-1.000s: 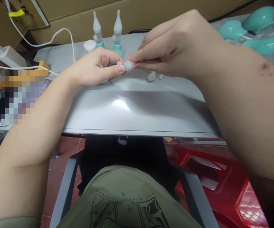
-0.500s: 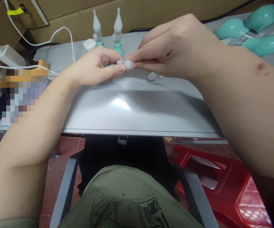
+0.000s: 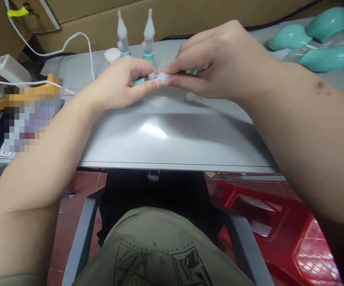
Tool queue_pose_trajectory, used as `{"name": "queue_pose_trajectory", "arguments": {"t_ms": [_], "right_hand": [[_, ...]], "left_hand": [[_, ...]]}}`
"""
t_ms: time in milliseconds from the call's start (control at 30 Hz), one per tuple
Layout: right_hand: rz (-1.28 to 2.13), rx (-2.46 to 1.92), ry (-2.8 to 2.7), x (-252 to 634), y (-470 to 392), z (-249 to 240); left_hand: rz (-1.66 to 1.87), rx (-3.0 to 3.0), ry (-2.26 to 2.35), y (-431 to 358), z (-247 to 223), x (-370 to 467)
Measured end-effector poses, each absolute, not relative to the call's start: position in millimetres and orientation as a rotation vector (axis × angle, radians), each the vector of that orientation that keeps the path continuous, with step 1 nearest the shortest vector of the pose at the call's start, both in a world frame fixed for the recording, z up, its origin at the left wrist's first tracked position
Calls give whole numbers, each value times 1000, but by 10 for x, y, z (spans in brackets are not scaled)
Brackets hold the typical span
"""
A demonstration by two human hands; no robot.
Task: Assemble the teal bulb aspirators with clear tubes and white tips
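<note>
Over the grey table point(image 3: 124, 139), my left hand point(image 3: 130, 81) is closed on a small clear and teal bottle piece point(image 3: 139, 81), lying sideways. My right hand point(image 3: 198, 63) pinches the white tip point(image 3: 164, 78) at the right end of that piece. The two hands nearly meet there. Behind them stand two upright bottles with pointed white nozzles and teal bases, one at the left point(image 3: 122, 33) and one at the right point(image 3: 148, 35). A round white cap point(image 3: 112, 55) lies beside the left bottle. Beneath my right hand lies a small whitish disc point(image 3: 191, 96).
Teal and clear objects point(image 3: 328, 57) lie at the back right. A white charger point(image 3: 12, 70) with cables and an orange object point(image 3: 52, 81) sit at the left. Cardboard point(image 3: 85, 20) rises behind the table. A red stool point(image 3: 279, 222) stands at the lower right.
Both hands have shifted very slightly right with the held piece. More of its teal part shows beside my left fingers. A bit of teal now shows between my right fingers.
</note>
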State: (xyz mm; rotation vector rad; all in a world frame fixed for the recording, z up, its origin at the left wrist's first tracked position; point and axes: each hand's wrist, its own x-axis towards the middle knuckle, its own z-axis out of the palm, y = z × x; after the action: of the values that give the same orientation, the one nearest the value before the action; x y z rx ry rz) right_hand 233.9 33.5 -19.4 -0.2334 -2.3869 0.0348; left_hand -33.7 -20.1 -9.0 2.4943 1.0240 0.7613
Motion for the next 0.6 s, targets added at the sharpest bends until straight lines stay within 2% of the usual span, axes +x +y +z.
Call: {"name": "queue_pose_trajectory", "arguments": {"t_ms": [333, 600], "right_hand": [[132, -405, -2323, 2297, 210, -211], [353, -470, -2175, 2230, 156, -184]], "left_hand": [[937, 2520, 1175, -157, -227, -340], [1099, 2421, 1037, -172, -170, -275]]}}
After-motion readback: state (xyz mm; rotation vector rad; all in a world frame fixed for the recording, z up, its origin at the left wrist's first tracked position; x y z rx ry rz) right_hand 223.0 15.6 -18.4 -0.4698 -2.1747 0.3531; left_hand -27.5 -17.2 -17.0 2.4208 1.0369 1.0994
